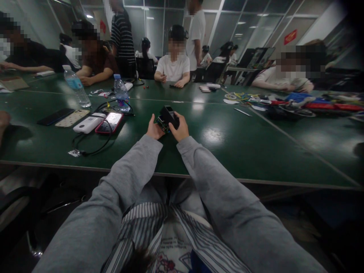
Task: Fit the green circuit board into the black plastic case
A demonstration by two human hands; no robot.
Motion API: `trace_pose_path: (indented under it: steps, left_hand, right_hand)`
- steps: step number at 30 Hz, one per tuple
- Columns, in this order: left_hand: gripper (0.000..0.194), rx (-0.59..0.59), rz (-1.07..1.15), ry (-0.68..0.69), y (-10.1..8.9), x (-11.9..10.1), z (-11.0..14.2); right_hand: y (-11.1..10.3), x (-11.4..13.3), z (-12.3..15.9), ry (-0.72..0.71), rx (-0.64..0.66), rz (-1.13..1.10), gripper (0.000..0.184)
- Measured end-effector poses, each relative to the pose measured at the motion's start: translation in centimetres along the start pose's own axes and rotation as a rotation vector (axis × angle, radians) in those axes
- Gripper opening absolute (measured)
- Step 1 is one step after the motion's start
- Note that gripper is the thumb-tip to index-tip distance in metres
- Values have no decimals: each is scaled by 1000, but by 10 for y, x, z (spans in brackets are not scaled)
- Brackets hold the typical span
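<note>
Just above the green table (199, 151), both of my hands meet around a small electronic device. My right hand (181, 128) grips a black plastic case (170, 113), thumb laid along its near side. Under and left of the case, a green circuit board (163, 124) shows, and my left hand (155, 128) holds it with the thumb pointing up. Board and case touch or overlap; whether they are joined I cannot tell. My fingertips behind the parts are hidden.
To the left lie a phone with a lit screen (110, 123), a white power bank (88, 123), a black cable (109, 138) and two water bottles (121, 93). Bundled wires (301, 104) and a pen (242, 112) are at right. A person in white (173, 66) sits opposite.
</note>
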State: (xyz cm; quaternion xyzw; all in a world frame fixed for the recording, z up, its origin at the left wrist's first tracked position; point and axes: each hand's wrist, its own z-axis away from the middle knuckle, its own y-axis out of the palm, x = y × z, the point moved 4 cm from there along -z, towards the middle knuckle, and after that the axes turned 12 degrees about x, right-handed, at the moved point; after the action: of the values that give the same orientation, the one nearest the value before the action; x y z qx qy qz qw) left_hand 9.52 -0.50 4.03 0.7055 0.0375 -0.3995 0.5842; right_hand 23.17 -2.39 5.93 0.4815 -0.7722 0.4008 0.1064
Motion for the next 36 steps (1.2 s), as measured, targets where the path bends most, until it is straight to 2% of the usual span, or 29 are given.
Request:
trace_pose_path:
  steps: [6,9,11,14,18,23,27,36]
  left_hand:
    - [75,-8,-45,19,-3,0,-2]
    - [72,-18,-27,43,-3,-1,-3]
    - [66,-22,-13,67,0,-2,-2]
    - [48,-46,-35,52,3,-2,-2]
    - [29,-76,-77,25,4,-1,-1]
    - [31,-55,-123,9,5,0,1]
    - [34,-12,-162,6,10,1,3]
    - [41,36,-144,15,21,-1,9]
  right_hand:
    - [12,-4,2,-18,130,-9,61]
    - [20,-11,4,-44,253,-34,70]
    - [25,-14,5,-69,325,-58,81]
    - [28,-15,7,-58,332,-110,89]
    - [25,-16,4,48,293,-235,84]
    - [24,-33,1,321,237,-494,81]
    - [24,-46,0,490,204,-594,68]
    - [21,-48,-1,623,255,-732,62]
